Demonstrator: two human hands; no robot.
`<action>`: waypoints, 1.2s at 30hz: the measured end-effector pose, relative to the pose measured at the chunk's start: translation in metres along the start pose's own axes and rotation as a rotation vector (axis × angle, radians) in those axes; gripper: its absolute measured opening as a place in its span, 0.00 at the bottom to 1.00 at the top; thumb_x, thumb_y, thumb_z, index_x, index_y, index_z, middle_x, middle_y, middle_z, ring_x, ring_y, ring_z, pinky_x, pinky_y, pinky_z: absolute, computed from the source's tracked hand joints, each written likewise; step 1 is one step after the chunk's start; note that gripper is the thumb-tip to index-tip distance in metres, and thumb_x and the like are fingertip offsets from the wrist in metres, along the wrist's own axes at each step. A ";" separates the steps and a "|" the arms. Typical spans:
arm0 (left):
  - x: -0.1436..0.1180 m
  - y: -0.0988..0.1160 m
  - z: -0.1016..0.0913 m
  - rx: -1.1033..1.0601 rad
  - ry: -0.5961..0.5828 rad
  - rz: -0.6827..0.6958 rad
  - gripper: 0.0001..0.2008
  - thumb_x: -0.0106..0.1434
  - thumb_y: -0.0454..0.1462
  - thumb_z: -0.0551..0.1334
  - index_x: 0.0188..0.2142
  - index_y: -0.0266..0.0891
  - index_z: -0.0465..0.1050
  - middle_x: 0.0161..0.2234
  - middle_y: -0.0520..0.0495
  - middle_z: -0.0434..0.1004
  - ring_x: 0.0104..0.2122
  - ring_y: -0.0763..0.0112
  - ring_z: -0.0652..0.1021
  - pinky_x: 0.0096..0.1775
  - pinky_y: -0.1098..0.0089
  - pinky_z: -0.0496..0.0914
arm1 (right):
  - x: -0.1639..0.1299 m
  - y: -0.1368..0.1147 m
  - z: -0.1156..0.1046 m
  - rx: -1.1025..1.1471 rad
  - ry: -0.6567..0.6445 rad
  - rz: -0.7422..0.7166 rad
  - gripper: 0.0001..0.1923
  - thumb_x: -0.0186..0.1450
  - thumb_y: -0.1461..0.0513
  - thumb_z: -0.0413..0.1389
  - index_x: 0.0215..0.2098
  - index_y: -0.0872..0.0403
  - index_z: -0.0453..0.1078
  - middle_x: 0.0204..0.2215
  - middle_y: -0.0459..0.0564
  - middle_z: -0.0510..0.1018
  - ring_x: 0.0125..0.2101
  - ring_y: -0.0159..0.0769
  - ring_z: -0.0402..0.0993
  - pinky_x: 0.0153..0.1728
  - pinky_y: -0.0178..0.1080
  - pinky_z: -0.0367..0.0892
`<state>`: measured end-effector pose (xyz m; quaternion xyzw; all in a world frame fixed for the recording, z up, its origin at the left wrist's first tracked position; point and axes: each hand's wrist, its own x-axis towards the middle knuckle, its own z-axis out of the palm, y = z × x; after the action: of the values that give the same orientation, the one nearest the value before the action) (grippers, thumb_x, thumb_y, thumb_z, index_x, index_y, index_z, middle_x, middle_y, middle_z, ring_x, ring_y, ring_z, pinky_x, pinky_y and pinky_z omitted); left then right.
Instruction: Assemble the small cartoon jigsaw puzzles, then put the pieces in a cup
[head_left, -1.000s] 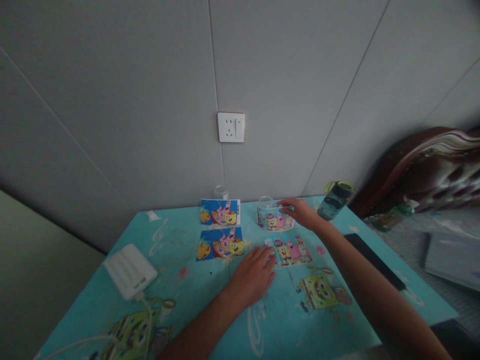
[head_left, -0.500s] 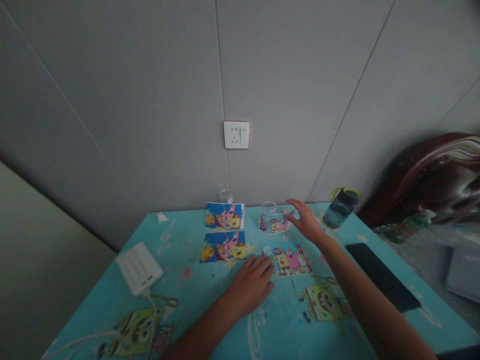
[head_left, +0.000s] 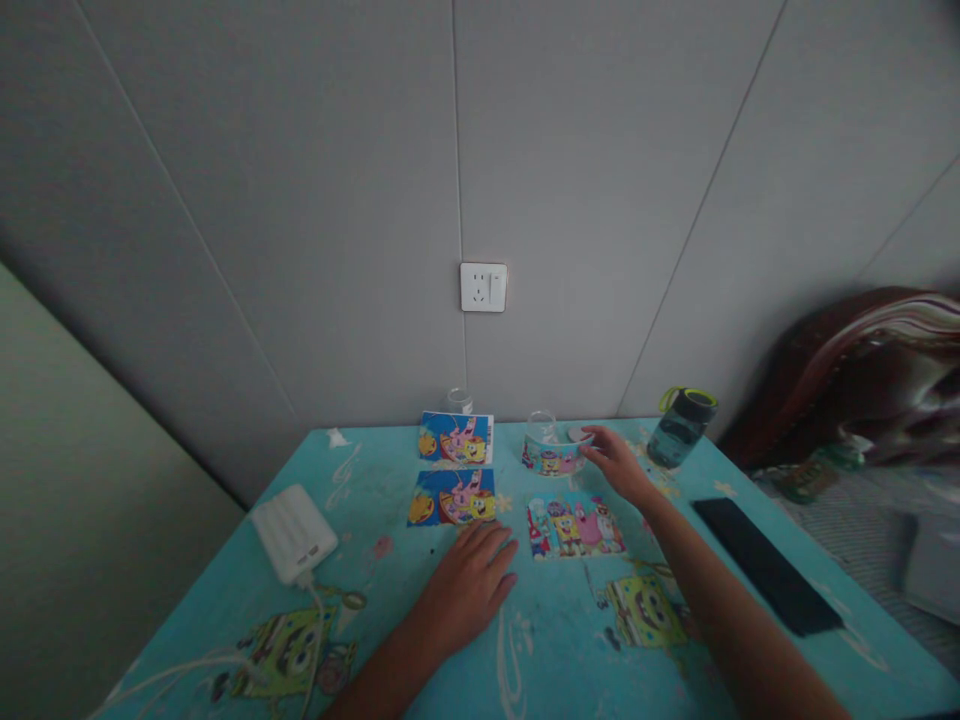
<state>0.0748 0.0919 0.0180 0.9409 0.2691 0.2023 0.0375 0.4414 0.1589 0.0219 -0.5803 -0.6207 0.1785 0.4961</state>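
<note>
My left hand (head_left: 469, 580) lies flat on the tablecloth, fingers stretched, its fingertips at the lower edge of a blue cartoon picture card (head_left: 448, 497). A matching card (head_left: 454, 438) leans behind that one, against a clear cup (head_left: 460, 400). Farther right, a curved cartoon card strip (head_left: 551, 460) stands on edge in front of a clear cup (head_left: 541, 426). At the strip's right end, my right hand (head_left: 616, 465) has thumb and fingers around a small round pale object (head_left: 577, 435), partly hidden. A pink-and-blue cartoon card (head_left: 575, 526) lies flat between my arms.
A white power bank (head_left: 295, 533) with a cable lies on the left. A dark water bottle (head_left: 681, 428) stands at the back right, a long black flat object (head_left: 766, 565) in front of it. A grey wall with a socket (head_left: 484, 287) closes off the back.
My right hand has lowered slightly and its fingers have drawn closer together at the strip's end. My left hand has slid left, off the edge of the flat pink-and-blue card.
</note>
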 end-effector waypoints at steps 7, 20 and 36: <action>-0.029 -0.024 -0.001 0.052 0.119 -0.085 0.17 0.71 0.37 0.57 0.58 0.43 0.70 0.58 0.44 0.72 0.60 0.57 0.71 0.60 0.49 0.69 | -0.003 0.001 0.019 0.280 0.005 0.150 0.31 0.66 0.47 0.55 0.64 0.48 0.60 0.23 0.37 0.64 0.17 0.28 0.59 0.16 0.32 0.59; -0.045 -0.028 0.009 0.015 0.208 -0.084 0.14 0.70 0.33 0.57 0.54 0.42 0.73 0.51 0.43 0.77 0.56 0.58 0.73 0.57 0.54 0.72 | -0.003 0.022 0.051 0.400 0.188 0.128 0.31 0.64 0.48 0.59 0.63 0.45 0.63 0.39 0.46 0.75 0.35 0.35 0.72 0.34 0.38 0.71; -0.046 -0.025 0.001 -0.171 0.185 -0.149 0.12 0.70 0.34 0.57 0.51 0.43 0.74 0.50 0.44 0.77 0.55 0.60 0.74 0.58 0.56 0.71 | -0.062 0.032 -0.015 -0.182 0.106 0.162 0.17 0.64 0.47 0.58 0.44 0.46 0.78 0.44 0.56 0.82 0.46 0.52 0.77 0.53 0.59 0.68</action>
<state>0.0278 0.0893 -0.0043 0.8890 0.3222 0.3069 0.1077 0.4608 0.1059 -0.0224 -0.6800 -0.5582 0.1300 0.4573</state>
